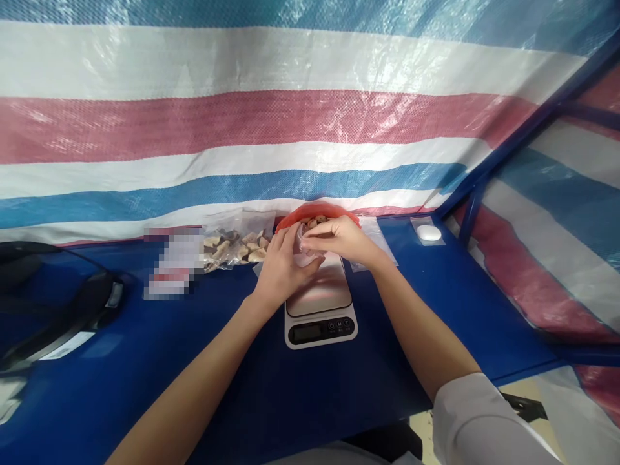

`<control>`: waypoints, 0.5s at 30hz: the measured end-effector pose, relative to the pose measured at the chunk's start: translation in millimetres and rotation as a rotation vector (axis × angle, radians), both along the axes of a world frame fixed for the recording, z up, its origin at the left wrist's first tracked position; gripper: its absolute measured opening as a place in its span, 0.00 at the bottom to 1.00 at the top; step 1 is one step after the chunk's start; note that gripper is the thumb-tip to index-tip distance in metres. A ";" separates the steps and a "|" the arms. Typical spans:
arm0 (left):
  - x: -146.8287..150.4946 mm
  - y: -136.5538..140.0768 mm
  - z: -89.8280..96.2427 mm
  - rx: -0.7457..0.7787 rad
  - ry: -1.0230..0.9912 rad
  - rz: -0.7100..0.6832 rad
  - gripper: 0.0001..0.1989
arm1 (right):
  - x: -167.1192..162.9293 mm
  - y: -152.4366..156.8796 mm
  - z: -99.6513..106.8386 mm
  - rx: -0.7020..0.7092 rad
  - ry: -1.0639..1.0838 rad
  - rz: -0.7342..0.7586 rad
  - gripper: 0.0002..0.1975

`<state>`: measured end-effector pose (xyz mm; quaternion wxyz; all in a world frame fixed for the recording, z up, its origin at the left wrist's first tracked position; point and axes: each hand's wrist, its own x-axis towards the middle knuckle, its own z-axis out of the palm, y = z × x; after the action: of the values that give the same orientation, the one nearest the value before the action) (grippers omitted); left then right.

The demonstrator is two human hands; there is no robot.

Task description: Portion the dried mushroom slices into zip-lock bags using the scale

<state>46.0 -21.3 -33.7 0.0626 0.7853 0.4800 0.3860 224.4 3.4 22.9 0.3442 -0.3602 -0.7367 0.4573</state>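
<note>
A small clear plastic bag [303, 258] is held over the far part of a kitchen scale [320, 294]. My left hand [283, 268] curls around the bag's left side, with its thumb reaching below. From the right, my right hand [345, 240] pinches at the bag's opening. Just behind both hands lies a red plastic bag [317, 210] with brownish dried pieces in it, partly hidden by my fingers. The scale has a white body, a shiny plate and a dark display at the near end. Whatever the clear bag contains cannot be made out.
Clear bags of dried pieces [237, 248] lie left of the scale, beside a blurred-out label. Flat clear bags [375, 242] rest to the right. A white round item [429, 233] sits far right on the blue table [387, 374]. Black headgear [72, 310] lies left. Striped sheeting [242, 116] hangs behind.
</note>
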 end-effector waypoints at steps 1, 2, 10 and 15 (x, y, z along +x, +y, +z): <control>-0.6 0.0 0.3 0.000 -0.005 0.003 0.35 | 1.8 0.1 -0.2 -0.003 0.008 -0.025 0.12; -1.4 0.1 0.5 -0.001 -0.009 0.007 0.34 | 4.3 0.6 -0.7 -0.002 0.011 -0.057 0.12; -1.4 -0.5 0.3 0.022 -0.010 0.009 0.34 | 9.3 4.0 -2.7 0.167 -0.297 -0.271 0.08; 0.2 -2.8 -1.0 0.007 0.012 -0.011 0.38 | -3.3 3.6 -4.7 0.169 -0.481 -0.248 0.10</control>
<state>46.1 -24.1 -34.7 0.0590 0.7905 0.4747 0.3826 221.0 7.0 18.2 0.2416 -0.5159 -0.7829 0.2500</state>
